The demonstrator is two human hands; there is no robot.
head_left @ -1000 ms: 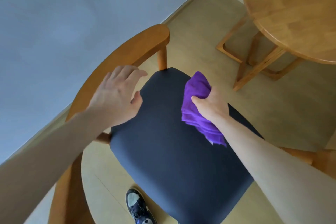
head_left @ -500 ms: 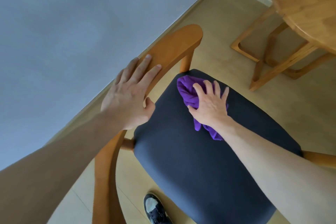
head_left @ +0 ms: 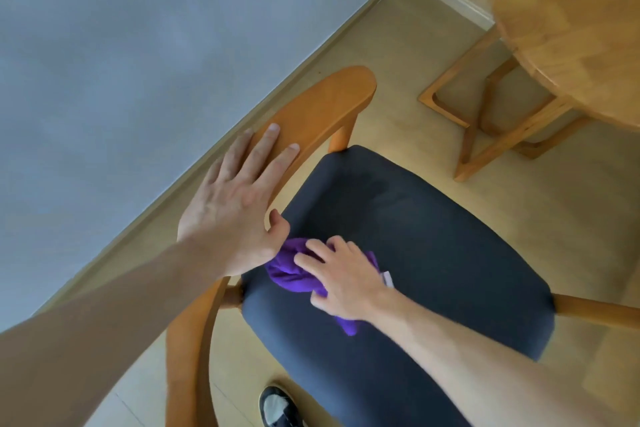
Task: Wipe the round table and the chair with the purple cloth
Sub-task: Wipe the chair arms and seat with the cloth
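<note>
The chair has a dark grey padded seat [head_left: 426, 236] and a curved orange wooden backrest [head_left: 325, 104]. My left hand [head_left: 235, 204] rests flat on the backrest with straight fingers, thumb at the seat's edge. My right hand [head_left: 341, 279] presses the bunched purple cloth [head_left: 291, 270] onto the seat's near-left part, fingers spread over it. Most of the cloth is hidden under that hand. The round wooden table [head_left: 571, 21] stands at the upper right.
A grey wall [head_left: 138, 45] runs close behind the chair's backrest. The table's wooden legs [head_left: 485, 135] stand on the pale floor right of the chair. My shoe [head_left: 277, 407] shows below the seat's front edge.
My right hand has slid the cloth from the seat's far corner toward me, along the left side. My left hand, hovering a second ago, now lies on the backrest.
</note>
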